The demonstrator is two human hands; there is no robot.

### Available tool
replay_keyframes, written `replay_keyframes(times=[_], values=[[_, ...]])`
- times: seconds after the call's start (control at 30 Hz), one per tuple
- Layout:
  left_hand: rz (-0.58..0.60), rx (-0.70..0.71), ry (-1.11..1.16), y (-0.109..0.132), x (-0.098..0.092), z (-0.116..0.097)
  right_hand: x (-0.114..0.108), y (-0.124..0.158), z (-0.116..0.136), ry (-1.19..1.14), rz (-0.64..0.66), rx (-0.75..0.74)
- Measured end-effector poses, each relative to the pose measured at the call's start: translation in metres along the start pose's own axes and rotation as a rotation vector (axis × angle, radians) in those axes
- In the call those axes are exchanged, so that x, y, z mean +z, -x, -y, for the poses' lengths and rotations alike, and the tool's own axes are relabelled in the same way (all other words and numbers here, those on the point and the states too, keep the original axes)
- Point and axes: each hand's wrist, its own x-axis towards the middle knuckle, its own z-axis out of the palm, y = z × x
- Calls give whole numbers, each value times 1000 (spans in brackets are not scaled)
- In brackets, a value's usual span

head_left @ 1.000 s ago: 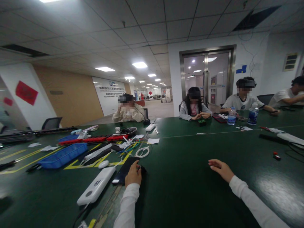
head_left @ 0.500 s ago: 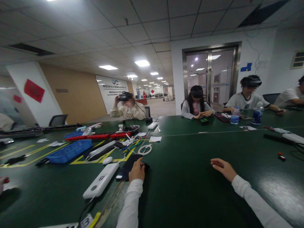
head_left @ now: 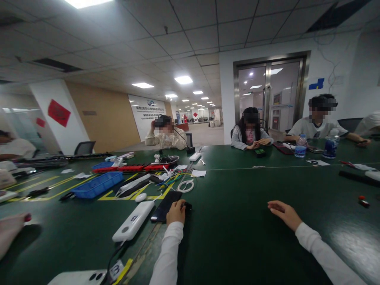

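On the left of the green table (head_left: 225,237), beyond the white power bank (head_left: 134,221), a flat black slab (head_left: 168,206) lies beside the left hand (head_left: 176,212), whose bent fingers reach a small dark object (head_left: 188,206), though whether they grip it cannot be told. That object sits low at the tabletop, so the work seems at an early point, with no lifting evident. Farther right, the right hand (head_left: 285,213) is loosely spread, holding nothing, well apart from it.
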Motion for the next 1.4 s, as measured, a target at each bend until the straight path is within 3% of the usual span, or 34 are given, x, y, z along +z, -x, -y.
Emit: replay_keyframes(times=[0.67, 1.03, 1.2, 1.4], values=[[-9, -37, -13, -1, -6, -5, 2, -3, -2, 16, 5, 7], [-21, -17, 24, 2, -8, -9, 2, 5, 18, 37, 4, 17], [41, 92, -8, 20, -8, -45, 3, 6, 20, 39, 26, 17], [156, 459, -24, 63, 10, -118, 10, 11, 33, 92, 105, -17]])
